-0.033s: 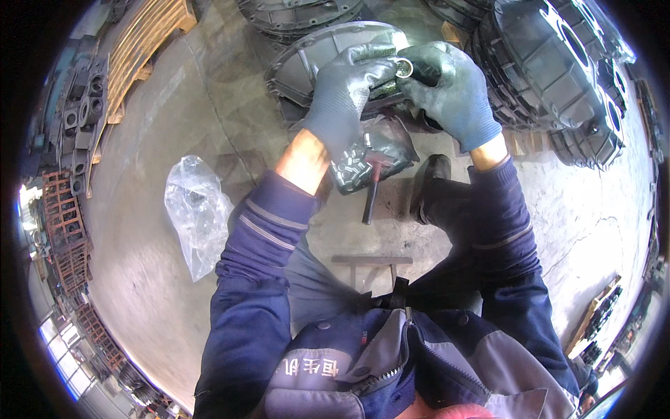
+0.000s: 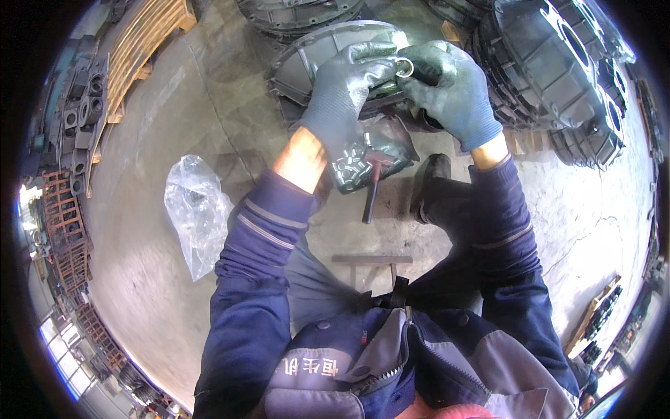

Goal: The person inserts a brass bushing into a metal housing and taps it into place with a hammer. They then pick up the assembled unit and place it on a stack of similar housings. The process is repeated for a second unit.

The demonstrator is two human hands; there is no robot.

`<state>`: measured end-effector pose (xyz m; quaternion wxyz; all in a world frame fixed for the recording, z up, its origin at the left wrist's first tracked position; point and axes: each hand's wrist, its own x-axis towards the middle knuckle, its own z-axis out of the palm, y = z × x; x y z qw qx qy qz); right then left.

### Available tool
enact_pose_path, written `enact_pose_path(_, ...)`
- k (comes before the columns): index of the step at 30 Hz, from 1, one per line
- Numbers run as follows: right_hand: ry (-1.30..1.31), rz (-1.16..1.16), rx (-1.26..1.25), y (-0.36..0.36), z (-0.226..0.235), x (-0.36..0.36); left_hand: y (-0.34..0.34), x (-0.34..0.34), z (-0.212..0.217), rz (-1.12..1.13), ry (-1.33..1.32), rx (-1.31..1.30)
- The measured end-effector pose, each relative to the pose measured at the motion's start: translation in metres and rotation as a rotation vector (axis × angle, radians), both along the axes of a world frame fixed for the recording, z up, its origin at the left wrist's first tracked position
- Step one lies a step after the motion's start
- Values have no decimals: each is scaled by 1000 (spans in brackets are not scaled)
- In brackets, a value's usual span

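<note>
Both my hands wear dark grey-blue work gloves and meet over a large ribbed metal housing (image 2: 300, 66). Between their fingertips is a small shiny metal ring (image 2: 411, 68). My left hand (image 2: 345, 91) pinches it from the left, with thumb and forefinger pressed together. On the other side, my right hand (image 2: 453, 91) has its thumb and fingers closed at the ring's edge. Below the hands, a dark plastic bag (image 2: 401, 136) lies on the floor with several short metal sleeves (image 2: 351, 167) in its mouth. A hammer (image 2: 373, 192) rests against that bag, its dark handle toward me.
More ribbed housings (image 2: 530, 70) are stacked at the right, and another pile (image 2: 300, 17) stands behind. A clear plastic bag (image 2: 195, 216) lies on the floor at left. Wooden pallets (image 2: 143, 52) stand far left. A low metal stand (image 2: 370, 260) is between my legs.
</note>
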<state>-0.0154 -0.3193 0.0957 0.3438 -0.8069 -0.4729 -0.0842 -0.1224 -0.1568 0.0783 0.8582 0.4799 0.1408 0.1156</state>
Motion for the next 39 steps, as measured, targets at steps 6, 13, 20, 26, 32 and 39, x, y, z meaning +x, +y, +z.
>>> enact_pose_path(6, -19, 59, 33, -5, -1, 1, 16, 2, 2, -93, -34, 430)
enact_pose_path(13, -81, 86, 88, -2, -6, 3, 7, 4, -10, -16, 8, 422)
enact_pose_path(20, -174, 107, 89, -1, -6, 5, -3, 3, -12, 20, -11, 218)
enact_pose_path(26, -224, 117, 106, -2, -7, 7, -2, 4, -12, 17, 16, 323)
enact_pose_path(32, -223, 109, 97, -3, -8, 4, -2, 7, -16, 43, -6, 279)
enact_pose_path(39, -270, 57, 70, -2, -7, 3, -10, 6, -12, 65, 26, 228)
